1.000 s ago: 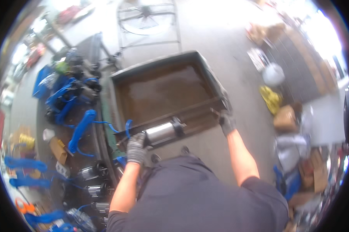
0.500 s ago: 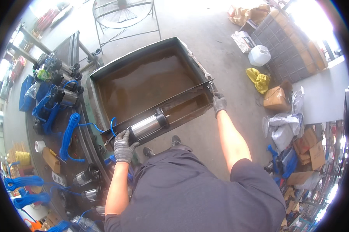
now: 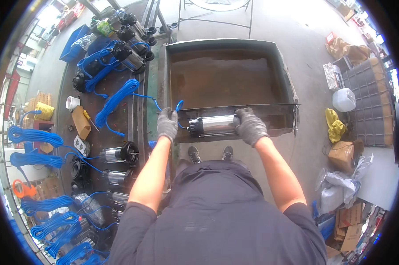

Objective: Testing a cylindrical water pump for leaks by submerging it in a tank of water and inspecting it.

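Observation:
A steel cylindrical pump (image 3: 217, 125) with a black end lies in the narrow front section of a dark metal tank (image 3: 278, 49) of brown water. My right hand (image 3: 251, 126), in a grey glove, is closed over the pump's right end and hides it. Left of the pump, my gloved left hand (image 3: 167, 125) is at the tank's left edge, fingers curled; what they grip, if anything, is hidden. A thin blue cable (image 3: 180, 106) loops beside that hand to the pump's black end. Its coiled length (image 3: 115, 104) lies on the bench to the left.
Several similar pumps (image 3: 127, 56) and blue cable coils crowd the bench (image 3: 120, 126) at left. A dark bar (image 3: 234, 106) crosses the tank behind the pump. Right of the tank are a white jug (image 3: 343, 100), a yellow bag (image 3: 335, 124) and a cardboard box (image 3: 341, 155).
My right hand has left the tank's right-end clamp and taken hold of the pump's right end. My left hand has moved off the pump's left end to the tank's left edge. The view has turned.

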